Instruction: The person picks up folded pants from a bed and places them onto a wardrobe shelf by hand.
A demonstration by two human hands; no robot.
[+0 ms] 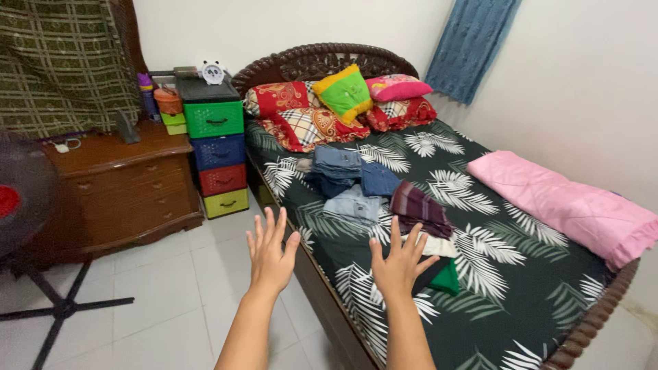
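Observation:
My left hand [270, 251] is raised with its fingers spread, hovering over the bed's near edge and the tiled floor, holding nothing. My right hand [400, 263] is also spread wide and empty, above the dark leaf-patterned bedsheet [493, 281]. Just beyond it lie folded clothes: a green piece [449, 279], a white one [439, 245], a maroon striped one [419, 207]. Farther up the bed are folded blue jeans [339, 171] and a pale denim piece [354, 203].
A folded pink blanket [569, 202] lies along the bed's right side. Several bright pillows [343, 103] rest against the carved headboard. A coloured plastic drawer tower [216, 154] and a wooden dresser [120, 185] stand left of the bed. A standing fan [20, 205] is at far left.

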